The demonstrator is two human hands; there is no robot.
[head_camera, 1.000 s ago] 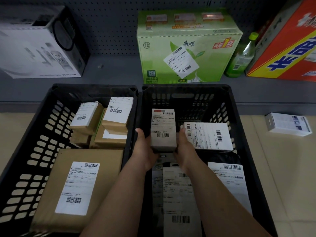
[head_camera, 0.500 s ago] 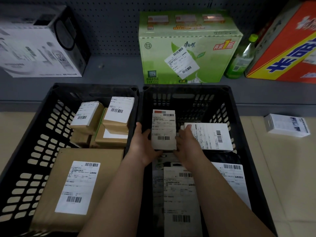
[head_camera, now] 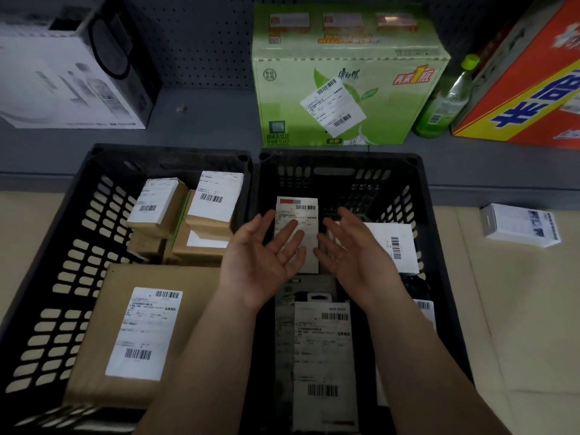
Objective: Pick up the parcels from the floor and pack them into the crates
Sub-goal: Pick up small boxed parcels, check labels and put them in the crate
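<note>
Beige tiled floor [head_camera: 502, 309], slotted black crate [head_camera: 339, 157]: left hand [head_camera: 263, 262] and right hand [head_camera: 354, 255] spread above a boxy labelled parcel [head_camera: 298, 208].

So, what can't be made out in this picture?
Head view only:
- Small labelled parcel: its lower half is behind the left hand and right hand; whether they touch it is unclear.
- Shipping labels: print too small and blurred to read.
- Red carton: cut off by the right edge.
- Right crate: its floor is covered by parcels or lost in shadow.
</note>
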